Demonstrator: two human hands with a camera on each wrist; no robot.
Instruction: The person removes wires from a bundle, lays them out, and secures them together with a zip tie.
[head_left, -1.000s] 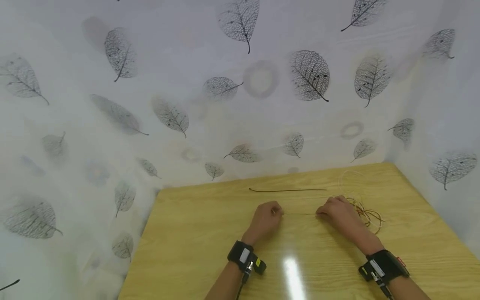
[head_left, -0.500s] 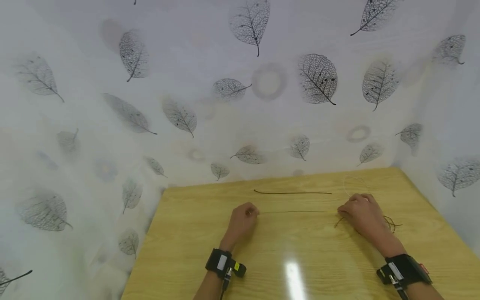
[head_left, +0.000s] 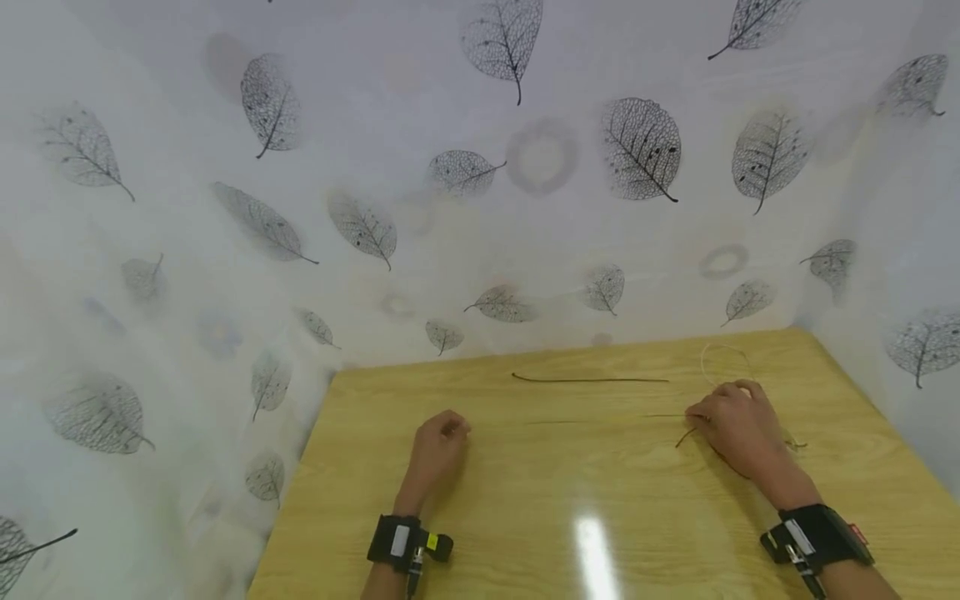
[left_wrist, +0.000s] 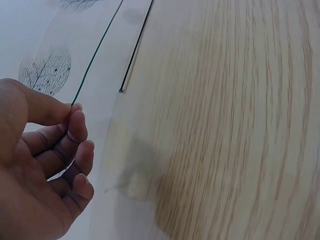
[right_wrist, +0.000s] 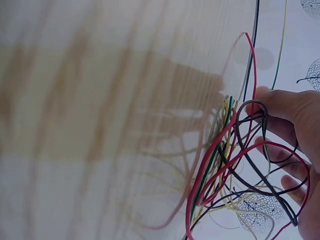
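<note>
A thin green wire [left_wrist: 92, 60] runs from my left hand [head_left: 438, 450] toward my right, looking only like a faint line in the head view. In the left wrist view, thumb and forefinger pinch its end while the other fingers curl loosely. My right hand [head_left: 738, 427] pinches the green wire [right_wrist: 276, 70] farther along, at the right of the table. Under and beside that hand lies a tangled bundle of red, black, green, yellow and white wires [right_wrist: 215, 165]. Part of the bundle is hidden by the hand in the head view.
A single dark wire [head_left: 592, 380] lies stretched out on the wooden table [head_left: 360, 467], behind the hands. One pale loop [head_left: 723, 347] reaches toward the table's back edge. A leaf-patterned covering [head_left: 480, 233] surrounds the back and sides.
My left hand has moved well to the left with the wire's end, and the right hand somewhat to the right. The length of green wire between them has grown. The dark wire stays put.
</note>
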